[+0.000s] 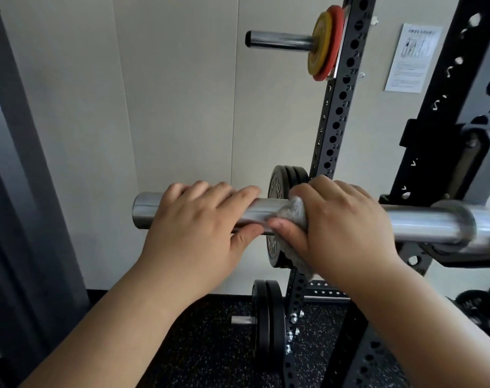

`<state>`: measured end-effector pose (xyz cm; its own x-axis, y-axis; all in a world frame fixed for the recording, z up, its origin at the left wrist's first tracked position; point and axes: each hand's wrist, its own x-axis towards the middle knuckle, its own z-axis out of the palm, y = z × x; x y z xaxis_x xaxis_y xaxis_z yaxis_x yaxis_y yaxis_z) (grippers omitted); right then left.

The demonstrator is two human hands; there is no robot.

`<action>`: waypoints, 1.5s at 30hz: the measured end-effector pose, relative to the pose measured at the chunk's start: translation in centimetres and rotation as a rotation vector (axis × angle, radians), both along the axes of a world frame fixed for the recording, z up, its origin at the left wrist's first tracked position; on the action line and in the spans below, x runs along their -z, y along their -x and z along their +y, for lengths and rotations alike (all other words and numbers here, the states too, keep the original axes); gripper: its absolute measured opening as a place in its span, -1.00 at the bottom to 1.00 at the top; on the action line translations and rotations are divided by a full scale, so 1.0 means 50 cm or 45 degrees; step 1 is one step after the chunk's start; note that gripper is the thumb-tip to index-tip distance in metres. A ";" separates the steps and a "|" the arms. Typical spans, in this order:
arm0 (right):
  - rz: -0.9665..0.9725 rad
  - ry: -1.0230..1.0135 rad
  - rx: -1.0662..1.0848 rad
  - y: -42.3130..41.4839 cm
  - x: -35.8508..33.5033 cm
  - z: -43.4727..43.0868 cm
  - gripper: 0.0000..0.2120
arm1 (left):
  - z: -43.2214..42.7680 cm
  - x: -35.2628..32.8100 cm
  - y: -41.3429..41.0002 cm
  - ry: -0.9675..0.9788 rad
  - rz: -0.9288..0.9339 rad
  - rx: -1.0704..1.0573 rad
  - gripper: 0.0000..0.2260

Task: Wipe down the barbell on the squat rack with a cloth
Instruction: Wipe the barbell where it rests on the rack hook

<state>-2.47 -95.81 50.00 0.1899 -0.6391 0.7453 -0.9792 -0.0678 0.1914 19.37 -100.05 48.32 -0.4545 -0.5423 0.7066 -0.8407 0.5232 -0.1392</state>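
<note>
Mid-frame, the left hand (199,228) is curling round the barbell (423,225), thumb beneath; beside it the right hand (342,228) is clasping the grey cloth (294,212) around it. The barbell is lying horizontally, free end pointing frame-left, squat rack (337,102) behind.

The squat rack (339,110) is a black perforated steel frame standing on the speckled black rubber floor (210,348). The barbell (423,226) lies horizontally on a black bracket (462,257) at the right upright. On the rear upright, the upper peg (280,40) carries yellow and red plates (323,46). Mid-height black plates (277,181) sit below. Lower black plates (269,326) hang near the floor.
</note>
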 end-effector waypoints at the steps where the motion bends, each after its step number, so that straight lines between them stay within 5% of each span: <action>1: 0.037 -0.003 -0.028 0.004 0.004 0.001 -0.34 | 0.000 -0.003 -0.001 -0.008 -0.003 -0.003 -0.53; 8: -0.138 0.263 0.277 0.158 0.005 0.053 -0.42 | -0.010 -0.020 0.016 -0.014 0.052 -0.042 -0.48; 14: 0.061 0.207 0.001 0.117 0.051 0.037 -0.47 | 0.047 -0.009 0.163 0.041 0.053 0.166 -0.60; 19: -0.049 0.224 0.234 0.251 0.013 0.083 -0.46 | 0.030 0.011 0.205 0.072 -0.032 0.004 -0.52; 23: -0.044 0.021 0.283 0.195 0.011 0.067 -0.34 | 0.026 -0.009 0.221 0.101 -0.023 0.007 -0.43; 26: 0.047 0.065 0.050 0.181 0.034 0.056 -0.44 | 0.025 -0.019 0.222 0.131 0.008 0.007 -0.46; 31: -0.133 -0.008 0.137 0.296 -0.042 0.091 -0.63 | 0.027 -0.035 0.229 -0.016 -0.018 -0.058 -0.53; 35: 0.013 -0.274 0.115 0.280 -0.063 0.094 -0.69 | 0.021 -0.050 0.239 -0.108 0.061 -0.164 -0.42; 38: 0.073 -0.385 0.111 0.255 -0.039 0.081 -0.36 | 0.038 -0.055 0.272 -0.044 0.105 -0.021 -0.54; 41: 0.241 -0.317 0.133 0.267 -0.032 0.086 -0.34 | 0.070 -0.032 0.329 -0.015 0.114 0.060 -0.67; 45: 0.235 -0.641 0.271 0.328 -0.109 0.145 -0.27 | 0.064 -0.031 0.343 0.027 0.041 -0.029 -0.65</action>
